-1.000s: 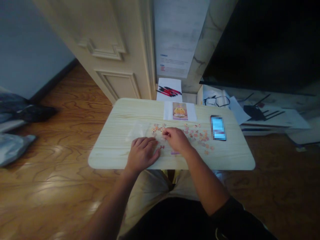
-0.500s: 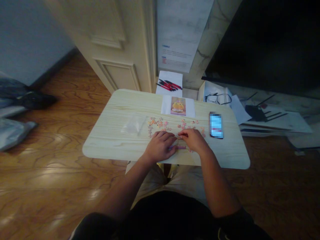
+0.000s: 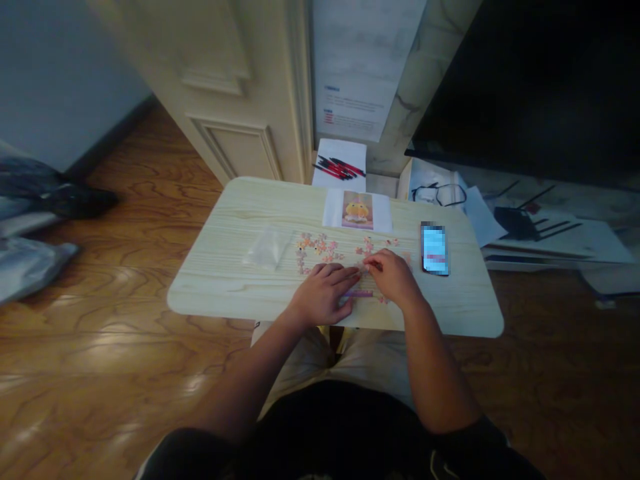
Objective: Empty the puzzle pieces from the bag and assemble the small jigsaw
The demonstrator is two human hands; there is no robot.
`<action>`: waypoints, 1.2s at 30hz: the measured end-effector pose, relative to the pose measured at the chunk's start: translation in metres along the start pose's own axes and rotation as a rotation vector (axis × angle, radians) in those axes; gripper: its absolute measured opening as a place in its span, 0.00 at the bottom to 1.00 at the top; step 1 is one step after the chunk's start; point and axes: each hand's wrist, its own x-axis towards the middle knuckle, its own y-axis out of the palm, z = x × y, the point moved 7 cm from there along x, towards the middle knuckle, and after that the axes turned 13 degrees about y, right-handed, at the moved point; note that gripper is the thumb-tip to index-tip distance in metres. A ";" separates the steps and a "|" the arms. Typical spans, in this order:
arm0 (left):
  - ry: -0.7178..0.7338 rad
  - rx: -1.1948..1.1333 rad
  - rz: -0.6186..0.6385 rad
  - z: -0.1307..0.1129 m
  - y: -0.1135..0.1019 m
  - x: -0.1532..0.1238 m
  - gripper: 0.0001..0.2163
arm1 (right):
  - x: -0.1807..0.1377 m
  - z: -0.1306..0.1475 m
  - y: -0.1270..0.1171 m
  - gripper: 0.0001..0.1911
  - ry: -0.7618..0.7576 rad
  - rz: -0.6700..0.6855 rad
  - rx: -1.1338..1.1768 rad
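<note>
My left hand (image 3: 324, 293) lies palm down on the table with its fingers stretched out, beside a joined purple strip of jigsaw puzzle (image 3: 361, 293). Just right of its fingertips, my right hand (image 3: 393, 275) is closed in a pinch on a small puzzle piece, mostly hidden by the fingers. Loose pink and orange puzzle pieces (image 3: 320, 245) are scattered beyond my left hand. A smaller group of pieces (image 3: 367, 245) lies past my right fingertips. Behind them rests a printed picture of a yellow figure (image 3: 357, 211) on white paper.
On the pale wooden table (image 3: 215, 273) are a clear plastic bag (image 3: 270, 247) to the left and a phone (image 3: 434, 249) to the right. Red and black pens (image 3: 340, 168) lie on paper beyond the far edge. Eyeglasses (image 3: 440, 194) sit behind the table's right part.
My right hand has shifted slightly right, away from my left fingertips, still pinched. My left hand's fingers have straightened a little, and more of the purple strip shows.
</note>
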 end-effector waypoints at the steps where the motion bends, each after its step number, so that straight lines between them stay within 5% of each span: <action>1: 0.007 -0.001 0.011 0.000 0.001 0.000 0.29 | 0.000 -0.003 -0.001 0.09 0.008 -0.015 0.007; 36: -0.031 -0.042 -0.038 0.000 -0.005 0.000 0.21 | 0.001 -0.012 0.010 0.07 0.040 0.007 -0.024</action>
